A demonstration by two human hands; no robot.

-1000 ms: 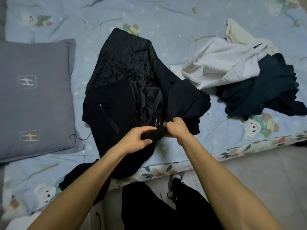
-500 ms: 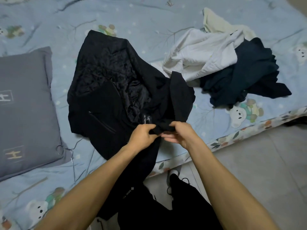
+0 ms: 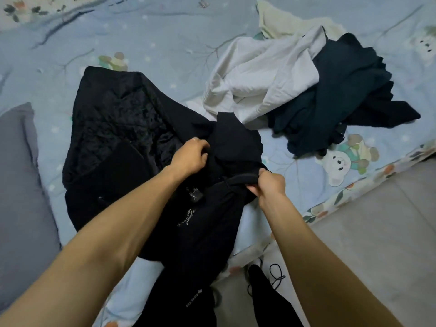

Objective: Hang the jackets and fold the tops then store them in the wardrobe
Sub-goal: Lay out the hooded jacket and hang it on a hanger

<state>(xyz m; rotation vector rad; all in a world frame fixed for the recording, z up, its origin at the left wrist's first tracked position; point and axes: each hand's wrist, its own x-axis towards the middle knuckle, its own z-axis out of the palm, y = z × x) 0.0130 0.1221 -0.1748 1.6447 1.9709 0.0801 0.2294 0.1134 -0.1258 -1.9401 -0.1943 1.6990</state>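
A black jacket lies spread on the bed with its shiny lining showing and its near part hanging over the bed's edge. My left hand grips the fabric near the collar. My right hand is closed on the jacket's dark collar edge, a little to the right and nearer to me. A white top lies crumpled at the back right, with a cream garment behind it and a dark navy top beside it.
A grey pillow lies at the left on the light blue bedsheet with bear prints. The bed's edge runs diagonally at the lower right, with grey floor tiles beyond. My dark trousers and a shoe are below.
My hands have moved apart along the jacket's collar, the left up and away, the right to the right. The jacket's near part has been pulled toward me, showing its logo.
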